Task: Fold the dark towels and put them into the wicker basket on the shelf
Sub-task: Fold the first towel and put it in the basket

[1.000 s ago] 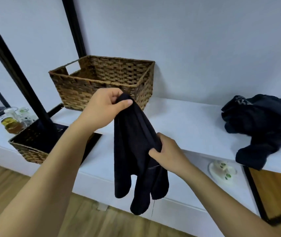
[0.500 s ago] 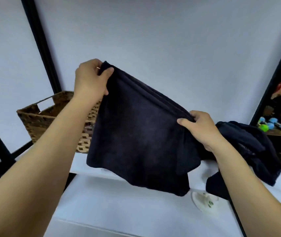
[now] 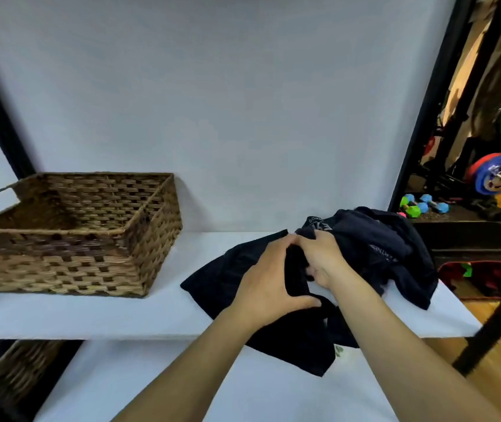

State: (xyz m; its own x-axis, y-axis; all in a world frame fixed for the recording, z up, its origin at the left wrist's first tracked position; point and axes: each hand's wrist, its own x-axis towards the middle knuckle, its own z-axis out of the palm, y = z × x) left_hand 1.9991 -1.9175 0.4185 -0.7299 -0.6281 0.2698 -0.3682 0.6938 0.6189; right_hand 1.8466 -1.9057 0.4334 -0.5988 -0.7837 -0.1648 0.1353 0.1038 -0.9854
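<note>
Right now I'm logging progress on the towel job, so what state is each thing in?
wicker basket: upright on the shelf, no towel visible inside.
dark towel: partly spread on the shelf, front part hanging over the edge.
towel pile: crumpled at the shelf's right end.
left hand: grip on the dark towel.
right hand: grip on the same towel.
shelf: holds basket and towels.

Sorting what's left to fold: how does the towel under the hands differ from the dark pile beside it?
The towel lies spread out, overhanging the shelf edge; the dark pile sits bunched up. Both hands grip the towel; the pile isn't visibly gripped. The pile shows pale lettering. Both are dark fabric.
</note>
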